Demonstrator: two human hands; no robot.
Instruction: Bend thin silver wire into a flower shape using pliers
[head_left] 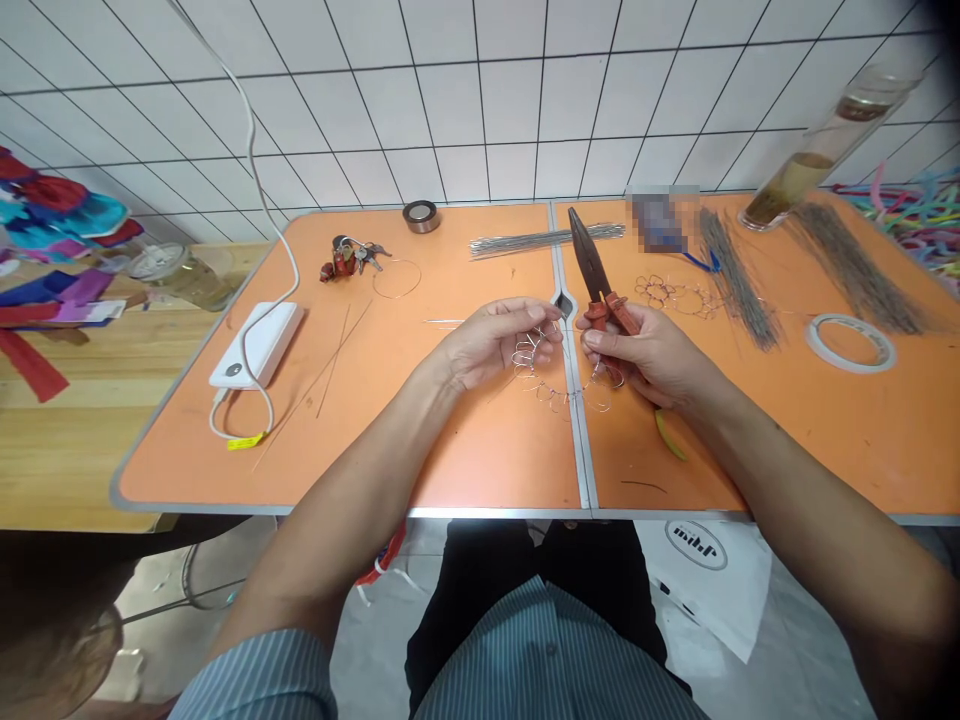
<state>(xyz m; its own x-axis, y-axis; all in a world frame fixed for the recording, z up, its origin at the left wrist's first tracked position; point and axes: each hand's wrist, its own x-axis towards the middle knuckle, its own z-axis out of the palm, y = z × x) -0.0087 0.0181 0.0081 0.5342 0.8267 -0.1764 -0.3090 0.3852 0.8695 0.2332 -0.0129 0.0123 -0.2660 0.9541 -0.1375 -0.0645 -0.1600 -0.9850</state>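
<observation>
left hand (pixel 504 342) pinching looped wire (pixel 553 396); right hand (pixel 654 358) curled round red-handled pliers (pixel 591 262), above orange table (pixel 495 465)

Passable between tape roll (pixel 421 227) and straight wire bundle (pixel 517 243); blocked rightward by red-handled pliers (pixel 595 277), then tall bottle (pixel 806 170) (flanked by wire sheaves (pixel 741 285)).

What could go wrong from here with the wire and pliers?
The looped wire looks thin, so a hard pull by the left hand might bend it out of shape. The pliers in the right hand are close to it and could snag it.
</observation>
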